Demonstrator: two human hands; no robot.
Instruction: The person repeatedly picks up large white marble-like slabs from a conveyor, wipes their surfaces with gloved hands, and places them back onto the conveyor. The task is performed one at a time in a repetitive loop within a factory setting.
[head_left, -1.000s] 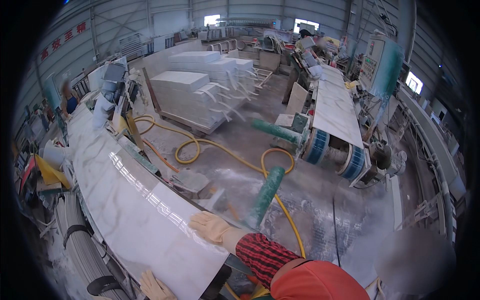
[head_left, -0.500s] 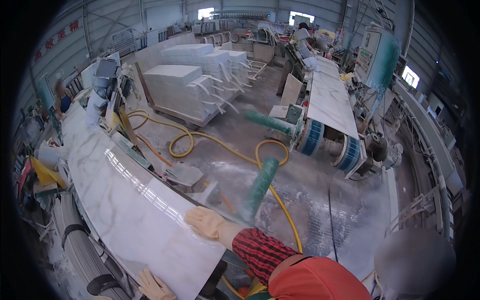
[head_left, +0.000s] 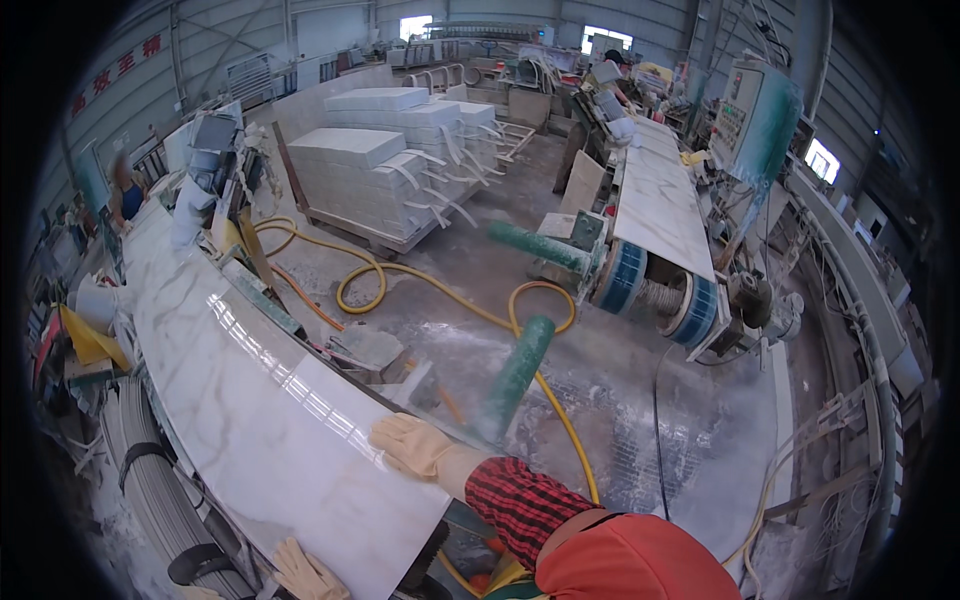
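A long, polished white stone slab with faint veins runs from the far left to the lower middle, with bright light reflected on it. My right hand, in a cream glove, lies flat near the slab's right edge, fingers stretched to the left. Its arm wears a red-and-black checked sleeve. At the lower edge of the picture my left hand, gloved alike, rests by the slab's left edge with fingers extended; its wrist is out of view. Neither hand grips anything.
Left of the slab lies a strapped bundle of grey strips. A green post and a yellow hose are on the right. Beyond stand stacked white blocks, another slab line and a control cabinet. A person stands far left.
Both hands keep their places on the slab. The view has shifted very slightly, and a round blurred patch at the lower right is gone.
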